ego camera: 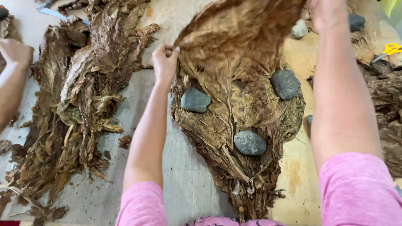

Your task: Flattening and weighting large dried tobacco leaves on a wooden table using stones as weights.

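No packages, labels, signs or screens in view.

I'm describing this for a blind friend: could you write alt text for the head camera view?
Two bare hands, left hand and right hand, spread a large dried brown leaf above a flat leaf stack weighted by three grey stones. A loose leaf heap lies left on the wooden table, where another person's hand rests.

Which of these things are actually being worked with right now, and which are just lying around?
In use:
- left hand pinching the lifted brown leaf
- right hand at the leaf's far edge
- flattened leaf stack
- three grey stones resting on the stack

Lying about:
- loose leaf heap
- yellow scissors
- another person's arm
- wooden table
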